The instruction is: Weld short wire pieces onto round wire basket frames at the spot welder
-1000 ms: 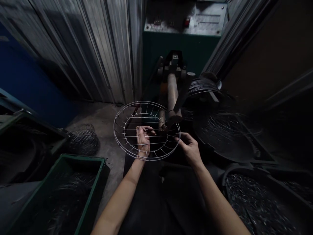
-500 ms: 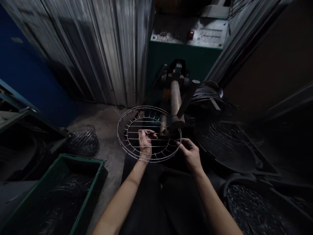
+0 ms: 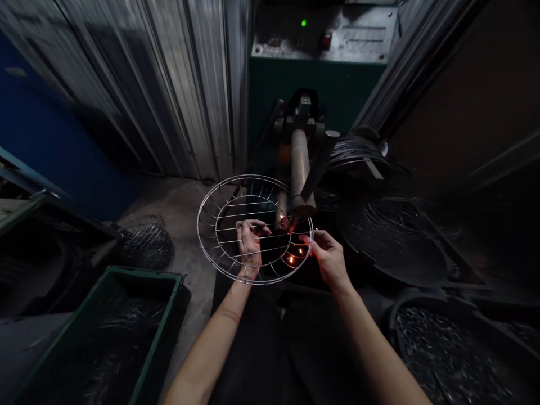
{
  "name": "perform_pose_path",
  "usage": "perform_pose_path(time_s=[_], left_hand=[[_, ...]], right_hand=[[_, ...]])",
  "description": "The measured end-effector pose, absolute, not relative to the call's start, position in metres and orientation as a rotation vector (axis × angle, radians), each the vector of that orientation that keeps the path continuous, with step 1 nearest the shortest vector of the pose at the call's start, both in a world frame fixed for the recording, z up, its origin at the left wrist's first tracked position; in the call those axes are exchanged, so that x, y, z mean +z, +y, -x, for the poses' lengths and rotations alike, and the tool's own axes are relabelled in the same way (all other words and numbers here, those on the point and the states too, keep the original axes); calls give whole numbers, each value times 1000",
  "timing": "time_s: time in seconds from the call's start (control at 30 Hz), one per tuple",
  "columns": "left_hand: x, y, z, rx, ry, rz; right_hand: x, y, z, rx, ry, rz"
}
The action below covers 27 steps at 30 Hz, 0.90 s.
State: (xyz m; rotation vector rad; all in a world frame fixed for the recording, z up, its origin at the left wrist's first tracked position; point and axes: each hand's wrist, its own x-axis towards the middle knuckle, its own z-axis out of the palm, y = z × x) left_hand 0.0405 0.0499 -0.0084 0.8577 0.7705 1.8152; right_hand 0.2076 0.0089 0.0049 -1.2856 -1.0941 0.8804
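Note:
A round wire basket frame (image 3: 219, 194) is held in front of a green spot-welding machine (image 3: 314, 67). My left hand (image 3: 248, 247) reaches up through the frame and pinches a thin cross wire inside it. My right hand (image 3: 327, 256) grips the frame's rim at the right edge. The machine's copper electrode arm (image 3: 300, 169) points down onto the wires, and orange sparks (image 3: 291, 259) glow where it meets them. A green lamp (image 3: 303, 23) is lit on the machine's panel.
A green crate (image 3: 164, 315) with wire parts stands at lower left. A finished wire basket (image 3: 145, 242) lies on the concrete floor. Dark trays of wire pieces (image 3: 439, 349) and stacked frames (image 3: 392, 236) fill the right. Corrugated metal wall (image 3: 169, 84) behind.
Sparks have appeared at the electrode and the green lamp has lit up. The frame has shifted slightly; both hands keep their hold.

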Motion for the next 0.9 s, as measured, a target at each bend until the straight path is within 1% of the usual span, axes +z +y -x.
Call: perform_pose_path(time_s=[0.27, 0.57, 0.8, 0.9], left_hand=[[-9, 48, -47, 1857, 808, -822], [-15, 64, -53, 1852, 893, -821], [-12, 59, -53, 1858, 907, -836], [-12, 58, -54, 1865, 901, -856]], right_hand=[[11, -8, -207, 891, -1143, 1301], [18, 17, -197, 761, -1086, 1298], [12, 22, -196, 828, -1058, 1294], [9, 10, -203, 839, -1049, 1323]])
